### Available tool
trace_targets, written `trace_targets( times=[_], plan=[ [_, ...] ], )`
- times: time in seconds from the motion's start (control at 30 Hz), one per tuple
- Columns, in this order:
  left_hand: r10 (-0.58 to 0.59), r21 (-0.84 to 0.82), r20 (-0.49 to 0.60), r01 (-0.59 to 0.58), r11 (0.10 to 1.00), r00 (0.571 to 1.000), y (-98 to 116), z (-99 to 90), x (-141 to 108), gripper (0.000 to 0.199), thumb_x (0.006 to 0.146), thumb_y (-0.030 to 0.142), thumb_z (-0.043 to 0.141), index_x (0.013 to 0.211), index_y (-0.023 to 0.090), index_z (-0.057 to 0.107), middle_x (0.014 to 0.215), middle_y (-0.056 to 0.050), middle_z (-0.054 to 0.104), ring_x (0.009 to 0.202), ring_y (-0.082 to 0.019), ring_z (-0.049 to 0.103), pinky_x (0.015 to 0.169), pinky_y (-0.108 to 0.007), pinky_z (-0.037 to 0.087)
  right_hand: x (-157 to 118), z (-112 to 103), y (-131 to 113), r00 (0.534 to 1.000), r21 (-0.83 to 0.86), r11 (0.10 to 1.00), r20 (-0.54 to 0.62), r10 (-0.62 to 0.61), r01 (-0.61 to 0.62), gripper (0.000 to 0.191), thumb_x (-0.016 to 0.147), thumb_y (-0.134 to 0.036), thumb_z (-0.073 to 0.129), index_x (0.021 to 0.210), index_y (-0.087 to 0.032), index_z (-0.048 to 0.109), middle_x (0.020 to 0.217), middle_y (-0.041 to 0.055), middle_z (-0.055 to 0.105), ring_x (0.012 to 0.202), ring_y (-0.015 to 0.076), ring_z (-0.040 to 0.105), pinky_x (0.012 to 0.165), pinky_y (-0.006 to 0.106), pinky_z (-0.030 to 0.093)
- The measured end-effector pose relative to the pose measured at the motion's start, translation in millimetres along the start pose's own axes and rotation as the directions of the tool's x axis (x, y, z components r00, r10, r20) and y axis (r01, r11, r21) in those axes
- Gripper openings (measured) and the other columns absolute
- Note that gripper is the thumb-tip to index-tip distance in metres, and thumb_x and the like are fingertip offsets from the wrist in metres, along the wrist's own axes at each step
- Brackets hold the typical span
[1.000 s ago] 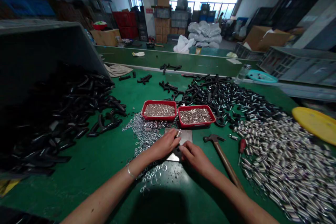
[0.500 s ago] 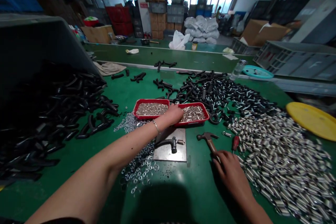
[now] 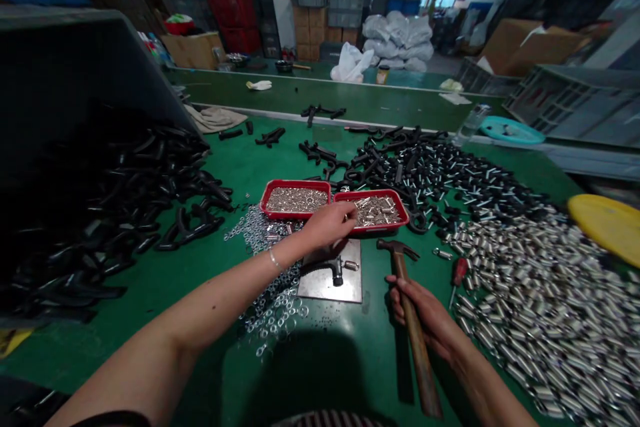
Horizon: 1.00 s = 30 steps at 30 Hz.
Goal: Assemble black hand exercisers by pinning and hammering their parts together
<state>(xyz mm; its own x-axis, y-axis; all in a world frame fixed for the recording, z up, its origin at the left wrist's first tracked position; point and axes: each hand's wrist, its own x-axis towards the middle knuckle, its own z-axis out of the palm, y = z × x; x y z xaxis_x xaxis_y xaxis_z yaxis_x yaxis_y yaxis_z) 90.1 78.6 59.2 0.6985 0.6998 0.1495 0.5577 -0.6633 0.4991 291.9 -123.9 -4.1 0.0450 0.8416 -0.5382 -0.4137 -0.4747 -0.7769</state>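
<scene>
My left hand (image 3: 330,223) hovers at the near left edge of the right red tray (image 3: 405,219), fingers pinched; whatever they hold is hidden. Small metal pins (image 3: 376,211) fill that tray. Under the hand, a metal plate (image 3: 355,291) bears a black curved plastic part (image 3: 336,271) with a coil spring (image 3: 352,265) at its side. My right hand (image 3: 425,310) is closed around the wooden handle of a claw hammer (image 3: 411,320), and a shadow lies beneath it. Right of the hammer is a red-handled screwdriver (image 3: 459,272).
A left red tray (image 3: 263,208) holds tiny metal pieces. Metal rings (image 3: 270,320) are scattered left of the plate. Black parts (image 3: 185,227) spill from a tipped bin (image 3: 115,47) at left. Springs (image 3: 545,307) pile up at right, below black parts with metal pins (image 3: 440,170).
My left hand has drawn back from the pins toward me. My right hand has taken hold of the hammer's handle and turned it more upright in view. The camera view has shifted slightly.
</scene>
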Motion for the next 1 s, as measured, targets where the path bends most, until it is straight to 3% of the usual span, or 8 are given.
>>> trace_targets(
  times=[0.1, 0.2, 0.47, 0.6, 0.73, 0.83, 0.9, 1.0],
  plan=[
    [-0.029, -0.055, 0.073, 0.033, 0.998, 0.997, -5, 5.8, -43, 0.013, 0.087, 0.019, 0.047, 0.083, 0.018, 0.060, 0.089, -0.004, 0.063, 0.085, -0.019, 0.059, 0.079, -0.031, 0.045, -3, -5, 1, 0.998, 0.056, 0.996, 0.024, 0.064, -0.065, 0.036, 0.085, -0.039, 0.072, 0.113, -0.020, 0.061, 0.079, 0.0004, 0.060, 0.057, 0.0094, 0.052, 0.046, 0.020, 0.046],
    [-0.138, -0.051, 0.110, 0.145, 0.988, 0.984, -12, 17.3, -67, 0.013, 0.087, 0.019, 0.047, 0.082, 0.017, 0.059, 0.088, -0.005, 0.062, 0.086, -0.020, 0.059, 0.082, -0.033, 0.045, -5, -4, 4, 0.997, 0.027, 0.997, 0.042, 0.071, -0.072, 0.035, 0.086, -0.039, 0.070, 0.113, -0.020, 0.060, 0.076, -0.0016, 0.060, 0.047, 0.0054, 0.043, 0.037, 0.016, 0.036],
    [-0.232, 0.026, 0.118, 0.230, 0.973, 0.966, -11, 27.1, -63, 0.015, 0.088, 0.020, 0.045, 0.082, 0.017, 0.059, 0.089, -0.007, 0.065, 0.085, -0.021, 0.061, 0.083, -0.035, 0.045, -2, 16, 14, 1.000, -0.103, 0.995, -0.007, 0.008, -0.009, 0.042, 0.086, -0.047, 0.067, 0.115, -0.019, 0.056, 0.068, -0.0045, 0.057, 0.039, 0.0043, 0.036, 0.032, 0.016, 0.031],
    [-0.198, 0.085, 0.130, 0.189, 0.978, 0.971, -8, 29.4, -64, 0.017, 0.090, 0.022, 0.044, 0.085, 0.017, 0.060, 0.090, -0.007, 0.064, 0.087, -0.023, 0.060, 0.085, -0.037, 0.045, -10, 13, 8, 0.989, -0.275, 0.954, -0.051, -0.142, 0.122, 0.042, 0.091, -0.054, 0.056, 0.117, -0.020, 0.055, 0.067, -0.0045, 0.058, 0.036, 0.0056, 0.036, 0.032, 0.018, 0.031],
    [0.024, 0.243, 0.154, -0.061, 0.968, 0.988, -1, 22.9, -61, 0.020, 0.093, 0.019, 0.041, 0.091, 0.015, 0.061, 0.096, -0.011, 0.063, 0.092, -0.025, 0.057, 0.090, -0.041, 0.042, -19, 7, -10, 0.978, -0.556, 0.811, 0.018, -0.209, 0.183, 0.043, 0.091, -0.055, 0.054, 0.118, -0.022, 0.059, 0.075, -0.0005, 0.065, 0.048, 0.0129, 0.054, 0.042, 0.023, 0.043],
    [0.218, 0.270, 0.236, -0.280, 0.921, 0.947, 3, 14.2, -63, 0.020, 0.095, 0.019, 0.043, 0.095, 0.015, 0.063, 0.101, -0.012, 0.063, 0.100, -0.026, 0.056, 0.095, -0.043, 0.038, -30, 8, -26, 0.960, -0.747, 0.619, 0.087, -0.268, 0.241, 0.044, 0.090, -0.054, 0.054, 0.119, -0.023, 0.065, 0.077, 0.0022, 0.069, 0.064, 0.0199, 0.063, 0.056, 0.028, 0.049],
    [0.192, 0.242, 0.208, -0.241, 0.940, 0.959, 3, 12.5, -70, 0.027, 0.092, 0.033, 0.055, 0.111, 0.015, 0.061, 0.114, -0.014, 0.061, 0.110, -0.030, 0.053, 0.100, -0.046, 0.037, -40, 15, -34, 0.940, -0.811, 0.510, 0.136, -0.312, 0.287, 0.044, 0.092, -0.053, 0.051, 0.122, -0.023, 0.065, 0.083, 0.0044, 0.071, 0.073, 0.0231, 0.065, 0.067, 0.031, 0.051],
    [0.025, 0.149, 0.107, -0.041, 0.988, 0.994, 1, 21.4, -89, 0.089, 0.076, 0.056, 0.072, 0.144, 0.013, 0.036, 0.135, -0.019, 0.051, 0.123, -0.036, 0.046, 0.105, -0.052, 0.035, -51, 32, -41, 0.911, -0.853, 0.408, 0.169, -0.375, 0.326, 0.048, 0.095, -0.052, 0.044, 0.132, -0.025, 0.059, 0.092, 0.0070, 0.072, 0.078, 0.0248, 0.066, 0.071, 0.032, 0.050]
  ],
)
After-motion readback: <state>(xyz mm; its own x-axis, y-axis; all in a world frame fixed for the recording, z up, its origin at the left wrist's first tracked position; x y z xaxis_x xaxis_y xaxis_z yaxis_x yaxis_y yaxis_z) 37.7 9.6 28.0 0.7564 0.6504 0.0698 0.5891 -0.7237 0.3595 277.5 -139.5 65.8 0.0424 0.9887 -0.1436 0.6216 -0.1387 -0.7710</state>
